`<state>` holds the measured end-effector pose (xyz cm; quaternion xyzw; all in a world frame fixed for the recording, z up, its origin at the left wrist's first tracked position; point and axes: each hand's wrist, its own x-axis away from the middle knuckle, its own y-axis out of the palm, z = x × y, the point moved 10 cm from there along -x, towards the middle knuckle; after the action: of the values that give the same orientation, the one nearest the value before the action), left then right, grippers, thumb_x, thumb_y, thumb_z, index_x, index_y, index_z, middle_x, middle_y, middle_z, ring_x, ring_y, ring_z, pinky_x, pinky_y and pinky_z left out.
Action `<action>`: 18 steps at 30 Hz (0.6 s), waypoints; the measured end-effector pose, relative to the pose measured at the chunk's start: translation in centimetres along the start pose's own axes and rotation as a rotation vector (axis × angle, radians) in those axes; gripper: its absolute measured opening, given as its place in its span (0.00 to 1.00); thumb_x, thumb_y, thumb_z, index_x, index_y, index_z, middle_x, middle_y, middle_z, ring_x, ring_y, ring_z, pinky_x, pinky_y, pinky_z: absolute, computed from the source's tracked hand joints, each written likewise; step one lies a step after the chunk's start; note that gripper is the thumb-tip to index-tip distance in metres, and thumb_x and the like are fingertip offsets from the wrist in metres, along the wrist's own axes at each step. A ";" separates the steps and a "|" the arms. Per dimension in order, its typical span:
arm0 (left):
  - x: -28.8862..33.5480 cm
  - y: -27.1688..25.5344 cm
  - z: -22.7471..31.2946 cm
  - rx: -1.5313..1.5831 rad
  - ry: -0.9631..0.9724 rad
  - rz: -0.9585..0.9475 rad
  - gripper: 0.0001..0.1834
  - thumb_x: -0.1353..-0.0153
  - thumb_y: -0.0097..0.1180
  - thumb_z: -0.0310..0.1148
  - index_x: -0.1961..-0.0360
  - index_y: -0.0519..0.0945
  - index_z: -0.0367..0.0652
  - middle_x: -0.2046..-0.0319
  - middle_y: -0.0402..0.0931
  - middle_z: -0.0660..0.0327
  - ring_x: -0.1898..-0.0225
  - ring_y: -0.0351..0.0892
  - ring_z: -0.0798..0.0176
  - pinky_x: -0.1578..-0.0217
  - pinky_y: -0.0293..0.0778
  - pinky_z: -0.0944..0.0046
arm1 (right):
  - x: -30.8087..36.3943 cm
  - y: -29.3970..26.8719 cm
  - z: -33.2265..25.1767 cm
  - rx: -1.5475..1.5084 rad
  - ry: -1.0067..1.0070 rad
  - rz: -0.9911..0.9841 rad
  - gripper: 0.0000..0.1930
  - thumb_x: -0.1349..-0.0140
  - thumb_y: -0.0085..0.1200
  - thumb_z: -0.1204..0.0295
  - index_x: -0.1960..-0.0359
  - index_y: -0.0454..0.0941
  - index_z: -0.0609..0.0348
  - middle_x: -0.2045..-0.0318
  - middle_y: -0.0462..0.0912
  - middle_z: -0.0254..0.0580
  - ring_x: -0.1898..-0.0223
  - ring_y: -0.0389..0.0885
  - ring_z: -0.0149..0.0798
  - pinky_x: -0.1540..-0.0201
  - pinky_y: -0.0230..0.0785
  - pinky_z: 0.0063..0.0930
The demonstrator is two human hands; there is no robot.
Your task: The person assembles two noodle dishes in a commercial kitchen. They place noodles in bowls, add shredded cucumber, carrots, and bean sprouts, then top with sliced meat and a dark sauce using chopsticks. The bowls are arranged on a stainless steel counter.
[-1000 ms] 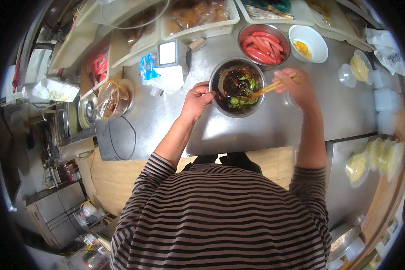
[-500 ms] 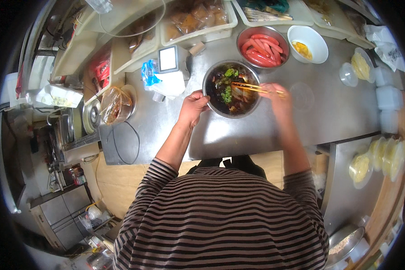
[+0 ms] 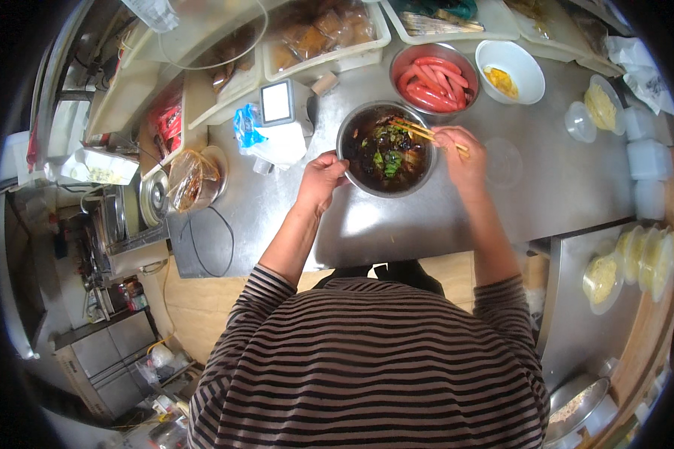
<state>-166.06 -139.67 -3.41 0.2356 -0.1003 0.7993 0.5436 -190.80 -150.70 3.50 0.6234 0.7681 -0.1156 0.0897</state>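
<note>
Right hand (image 3: 463, 153) is closed around a pair of thin wooden chopsticks (image 3: 419, 132), whose tips reach over the round steel mixing bowl (image 3: 386, 149) and into its dark, glossy contents with green leafy bits on top. I see my left hand (image 3: 323, 178) curled against the bowl's near-left rim, fingers gripping the metal edge. The bowl sits on the brushed stainless steel counter (image 3: 397, 221), toward its far edge, in the middle.

Just beyond the bowl stands a smaller round metal bowl of smooth red sausages (image 3: 432, 72), and beside that, toward the far right corner, a white ceramic bowl with something yellow inside (image 3: 510, 71). Left of the mixing bowl there is a small boxy scale with a pale square top (image 3: 281, 102), with a crumpled blue and white plastic bag (image 3: 262, 140) at its foot.

Clear lidded plastic tubs of pale shredded food (image 3: 640, 262) line the right edge; the lens bends them and I cannot make out the contents. The chopstick tips are lost in the dark mix.
</note>
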 end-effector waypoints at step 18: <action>-0.7 -0.8 0.5 0.017 0.003 0.058 0.06 0.47 0.52 0.27 0.80 0.73 0.41 0.77 0.72 0.64 0.72 0.71 0.68 0.68 0.74 0.63 | 4.7 0.3 4.0 -0.076 0.436 0.007 0.10 0.41 0.46 0.73 0.66 0.75 0.69 0.69 0.79 0.44 0.70 0.78 0.33 0.63 0.71 0.23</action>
<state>-164.98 -140.14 -3.39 0.2360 -0.0993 0.8159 0.5184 -191.52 -147.41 -1.66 0.6325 0.7709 0.0512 -0.0549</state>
